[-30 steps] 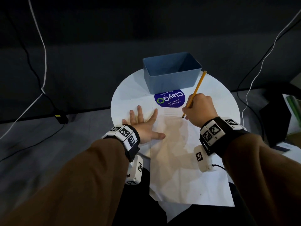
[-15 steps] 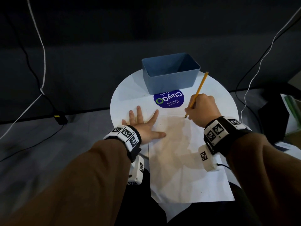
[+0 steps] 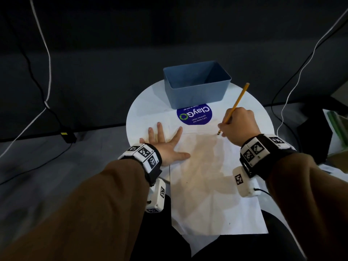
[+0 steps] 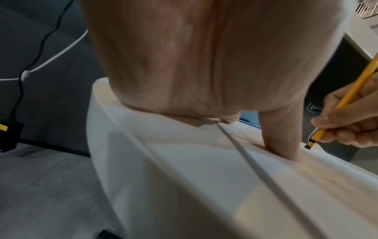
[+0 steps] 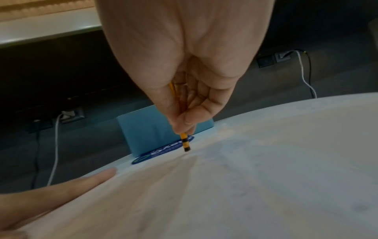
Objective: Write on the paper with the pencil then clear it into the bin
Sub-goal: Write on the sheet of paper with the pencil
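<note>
A white sheet of paper (image 3: 212, 185) lies on the round white table (image 3: 146, 106), its near end hanging over the front edge. My left hand (image 3: 165, 144) lies flat with spread fingers on the paper's left edge, thumb (image 4: 284, 137) pressing the sheet. My right hand (image 3: 239, 125) grips a yellow pencil (image 3: 237, 102) with its black-banded lower end (image 5: 186, 145) touching the paper's top right part. The blue bin (image 3: 195, 85) stands empty at the table's far side, beyond both hands.
A round blue ClayGo sticker (image 3: 194, 114) sits on the table between the bin and the paper. Black and white cables (image 3: 47, 72) hang at the left and a white cable (image 3: 293, 85) at the right. A dark box (image 3: 316, 140) stands right of the table.
My right hand and the pencil have shifted slightly to the right along the top of the paper. The left hand stays flat in the same spot.
</note>
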A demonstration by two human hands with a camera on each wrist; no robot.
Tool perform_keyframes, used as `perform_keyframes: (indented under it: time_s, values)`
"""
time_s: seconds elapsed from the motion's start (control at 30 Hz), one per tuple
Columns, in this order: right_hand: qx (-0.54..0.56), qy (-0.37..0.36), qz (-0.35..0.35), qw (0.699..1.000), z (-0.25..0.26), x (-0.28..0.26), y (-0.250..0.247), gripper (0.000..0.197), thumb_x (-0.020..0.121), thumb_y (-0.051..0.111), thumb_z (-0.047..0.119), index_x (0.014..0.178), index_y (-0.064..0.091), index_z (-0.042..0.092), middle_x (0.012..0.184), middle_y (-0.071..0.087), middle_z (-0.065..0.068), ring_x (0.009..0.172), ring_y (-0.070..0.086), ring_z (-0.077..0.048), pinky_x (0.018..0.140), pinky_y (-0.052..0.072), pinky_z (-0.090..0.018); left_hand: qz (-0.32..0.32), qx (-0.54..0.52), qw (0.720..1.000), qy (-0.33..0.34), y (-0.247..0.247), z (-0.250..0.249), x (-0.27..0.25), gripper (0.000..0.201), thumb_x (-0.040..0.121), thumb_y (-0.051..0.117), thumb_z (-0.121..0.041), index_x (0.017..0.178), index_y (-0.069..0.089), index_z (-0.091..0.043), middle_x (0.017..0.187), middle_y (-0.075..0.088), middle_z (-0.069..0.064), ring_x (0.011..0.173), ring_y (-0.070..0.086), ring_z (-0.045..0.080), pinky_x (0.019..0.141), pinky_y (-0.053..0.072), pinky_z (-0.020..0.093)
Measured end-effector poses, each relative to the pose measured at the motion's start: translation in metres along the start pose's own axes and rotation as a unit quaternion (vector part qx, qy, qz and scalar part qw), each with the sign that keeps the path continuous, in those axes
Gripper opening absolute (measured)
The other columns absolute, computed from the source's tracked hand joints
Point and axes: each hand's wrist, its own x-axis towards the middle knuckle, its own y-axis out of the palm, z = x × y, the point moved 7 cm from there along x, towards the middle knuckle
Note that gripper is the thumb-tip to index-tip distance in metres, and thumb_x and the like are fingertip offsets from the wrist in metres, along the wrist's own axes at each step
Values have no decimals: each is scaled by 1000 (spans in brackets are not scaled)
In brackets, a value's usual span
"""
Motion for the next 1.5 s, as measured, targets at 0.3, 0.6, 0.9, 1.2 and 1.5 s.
perform_keyframes:
  time_s: [0.3, 0.6, 0.9, 1.2, 1.5]
  values:
    - [23, -28, 24, 999, 18, -10, 16, 13, 91, 70, 13, 81, 62, 12, 83, 69, -9, 71, 71, -21, 72, 59, -32, -1, 3, 1000, -4, 0, -1, 1, 98, 82, 47, -81, 146, -23, -57, 150, -48, 9, 142, -37, 38, 115, -10, 66]
    - [29, -62, 25, 997, 36, -10, 24, 14, 91, 73, 21, 90, 66, 9, 87, 71, -9, 84, 69, -23, 79, 60, -38, -2, 0, 1000, -4, 0, 1, 3, 100, 79, 47, -84, 145, -23, -58, 151, -47, 8, 142, -37, 39, 114, -9, 67]
    - [-9, -10, 1, 1000, 3, 0, 2, 10, 89, 71, 15, 82, 64, 12, 85, 69, -12, 78, 69, -25, 76, 60, -36, -2, 1, 1000, -2, 0, 3, 6, 97, 80, 45, -85, 143, -23, -60, 151, -47, 9, 142, -37, 39, 114, -10, 67]
    - [-24, 17, -8, 1000, -14, -3, -3, 7, 89, 68, 14, 84, 63, 12, 88, 67, -13, 77, 68, -24, 68, 58, -34, -7, 4, 1000, -5, 1, 2, 5, 96, 79, 45, -85, 144, -22, -61, 152, -45, 9, 143, -35, 40, 114, -8, 68]
    - [26, -33, 15, 999, 10, -5, 12, 14, 90, 72, 19, 79, 64, 15, 78, 71, -6, 78, 69, -15, 67, 49, -19, -3, 7, 1000, -6, 0, -1, 1, 97, 81, 45, -83, 146, -23, -58, 152, -45, 9, 143, -35, 40, 114, -8, 68]
